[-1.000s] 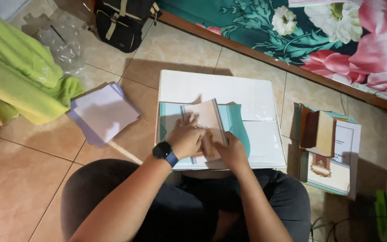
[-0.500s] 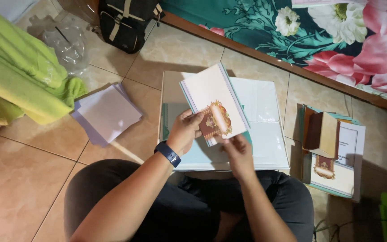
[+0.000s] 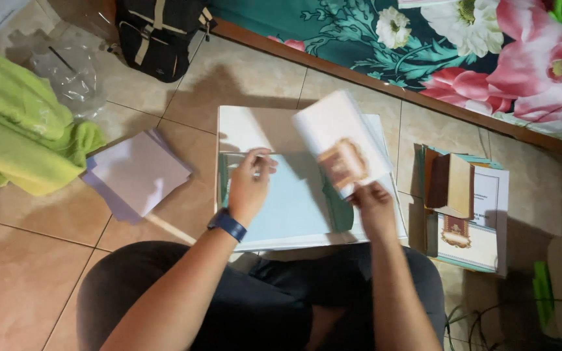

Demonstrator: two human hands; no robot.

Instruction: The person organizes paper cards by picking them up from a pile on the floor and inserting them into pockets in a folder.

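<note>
Tiled floor [image 3: 27, 260] with a floral bedspread [image 3: 424, 45] along its far edge. Mid-floor sits a big white board [image 3: 248, 127] with a pale blue sheet [image 3: 287, 208] on it. Left hand [image 3: 248, 188] presses flat on that sheet, fingers together. Right hand [image 3: 372, 208] pinches a white card [image 3: 343, 146] with a gold emblem, lifted and blurry. Finished-looking cards [image 3: 466, 214] stack at the right edge, loose white papers [image 3: 138, 169] wait on the left, so probably midway.

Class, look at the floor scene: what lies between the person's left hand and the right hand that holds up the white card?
In the head view, a pale blue sheet on the white board fills the stretch between the left hand and the right hand holding the white card.
</note>
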